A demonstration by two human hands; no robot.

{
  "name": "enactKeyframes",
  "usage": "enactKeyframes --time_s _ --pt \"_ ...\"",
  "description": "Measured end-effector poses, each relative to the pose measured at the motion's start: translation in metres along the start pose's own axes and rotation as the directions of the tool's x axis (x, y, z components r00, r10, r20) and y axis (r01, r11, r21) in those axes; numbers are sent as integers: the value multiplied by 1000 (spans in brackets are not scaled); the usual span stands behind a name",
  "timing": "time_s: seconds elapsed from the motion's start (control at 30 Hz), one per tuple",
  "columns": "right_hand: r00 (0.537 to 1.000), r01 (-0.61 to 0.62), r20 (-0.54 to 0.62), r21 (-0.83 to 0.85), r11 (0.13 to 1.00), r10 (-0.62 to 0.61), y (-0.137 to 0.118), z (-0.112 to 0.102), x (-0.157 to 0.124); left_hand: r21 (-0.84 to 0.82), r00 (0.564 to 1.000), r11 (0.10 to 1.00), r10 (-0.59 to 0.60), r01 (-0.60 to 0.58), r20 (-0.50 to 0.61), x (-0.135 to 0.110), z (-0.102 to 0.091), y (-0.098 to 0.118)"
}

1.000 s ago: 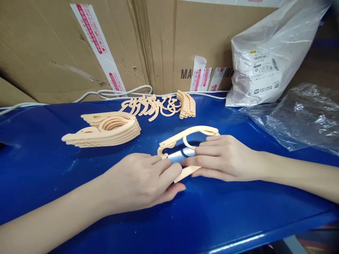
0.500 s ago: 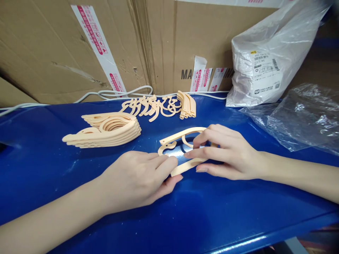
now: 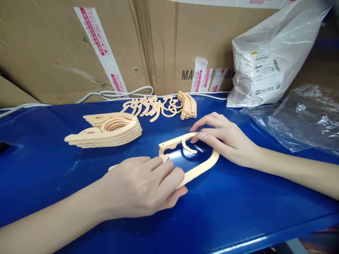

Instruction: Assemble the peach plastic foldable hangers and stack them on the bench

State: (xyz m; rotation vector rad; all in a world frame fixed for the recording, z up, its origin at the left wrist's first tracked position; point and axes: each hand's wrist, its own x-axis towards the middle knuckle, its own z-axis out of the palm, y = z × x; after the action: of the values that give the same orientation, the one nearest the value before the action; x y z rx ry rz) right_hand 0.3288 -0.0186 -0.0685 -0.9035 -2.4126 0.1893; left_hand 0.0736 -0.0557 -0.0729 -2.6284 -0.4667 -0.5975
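Okay, so your left hand (image 3: 144,187) is wrapped tight around the near bar of that cream hanger (image 3: 201,170), fingers over the top and thumb underneath. A narrow cream tip pokes out on the left of that same hand, just past the knuckle side. Your right hand (image 3: 229,141) is over at the other end with the fingers a bit spread; the fingertips are up by the far bar near the bend, but honestly I can't tell if you're pinching it or just touching it.

The hanger itself sits between your two hands, over the middle of the blue tabletop (image 3: 225,215), with a curved arm (image 3: 190,147) sticking into the gap between the two bars.

Behind your left hand you've got a neat stack of cream hangers (image 3: 119,138), and further back a row of loose hooks (image 3: 153,100) with a bundle of curved bars (image 3: 188,106) right beside it. A white cable (image 3: 90,94) runs along the back in front of the cardboard boxes (image 3: 164,46). A whitish plastic bag (image 3: 265,46) stands back right, with crumpled clear wrap (image 3: 304,120) next to it.
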Motion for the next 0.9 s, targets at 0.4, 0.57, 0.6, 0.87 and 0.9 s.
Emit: enactKeyframes --time_s 0.4,0.57,0.6,0.87,0.9 --pt "993 55 107 -34 998 -51 1 1 1 -171 998 984 59 -52 34 -2 -2 -1" --pt "990 85 120 -66 994 -77 2 3 1 -345 992 933 121 -104 28 0 -3 -4" --pt "989 86 123 -71 994 -77 2 3 0 -355 989 925 150 -134 18 1 -4 -5" --pt "999 39 32 -62 997 -37 3 2 -2 -202 998 978 54 -49 20 1 -4 -10" --pt "1000 19 7 -61 998 -18 3 2 -2 -199 999 980 24 -14 44 2 -3 -10"
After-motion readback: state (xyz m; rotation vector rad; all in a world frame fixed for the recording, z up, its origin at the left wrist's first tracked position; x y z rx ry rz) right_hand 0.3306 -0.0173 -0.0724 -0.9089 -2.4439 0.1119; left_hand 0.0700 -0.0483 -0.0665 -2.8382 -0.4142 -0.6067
